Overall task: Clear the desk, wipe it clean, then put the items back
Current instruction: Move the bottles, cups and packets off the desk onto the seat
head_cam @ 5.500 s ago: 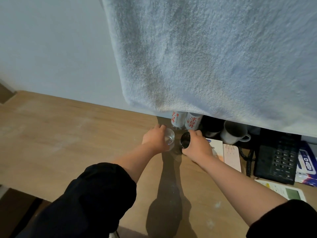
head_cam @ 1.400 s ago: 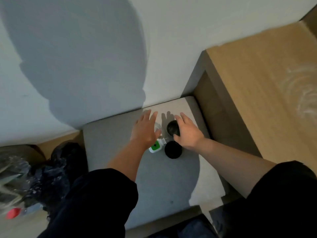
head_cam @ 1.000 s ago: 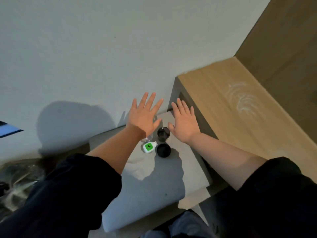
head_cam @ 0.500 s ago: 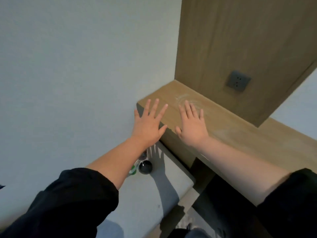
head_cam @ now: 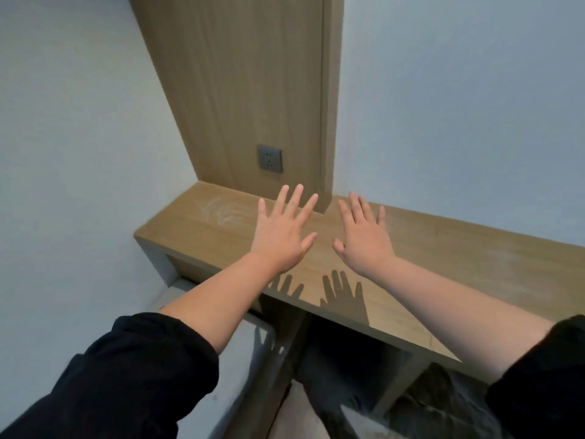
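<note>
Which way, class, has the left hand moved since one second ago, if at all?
Yes. The left hand has moved off the grey seat to above the desk, spread flat, holding nothing.

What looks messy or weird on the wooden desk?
A whitish smear streaks the desk top near its left end, just in front of the wall socket. It looks like dust or dried residue that needs wiping.
</note>
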{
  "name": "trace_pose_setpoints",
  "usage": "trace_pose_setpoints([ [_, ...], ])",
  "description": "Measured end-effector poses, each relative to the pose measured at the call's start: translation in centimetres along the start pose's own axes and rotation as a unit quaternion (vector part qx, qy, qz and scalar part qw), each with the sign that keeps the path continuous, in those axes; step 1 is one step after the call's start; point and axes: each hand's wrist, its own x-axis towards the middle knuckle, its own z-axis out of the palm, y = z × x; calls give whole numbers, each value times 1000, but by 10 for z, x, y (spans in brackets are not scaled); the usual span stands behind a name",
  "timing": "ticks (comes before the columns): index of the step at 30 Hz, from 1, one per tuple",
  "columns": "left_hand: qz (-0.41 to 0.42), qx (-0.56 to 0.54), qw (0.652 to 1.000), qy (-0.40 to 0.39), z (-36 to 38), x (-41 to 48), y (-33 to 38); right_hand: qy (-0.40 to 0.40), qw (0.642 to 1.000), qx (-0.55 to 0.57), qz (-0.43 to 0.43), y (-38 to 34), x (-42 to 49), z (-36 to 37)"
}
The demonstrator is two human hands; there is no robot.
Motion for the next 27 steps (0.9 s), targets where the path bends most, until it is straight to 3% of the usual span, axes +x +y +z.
trace_pose_setpoints([
  [14, 195, -44, 980, -17, -29, 44, 376, -44, 978, -22, 202, 329, -214, -36],
  [27, 241, -91, 965, -51, -5, 119, 520, -65, 964, -8, 257, 470, -231, -18],
])
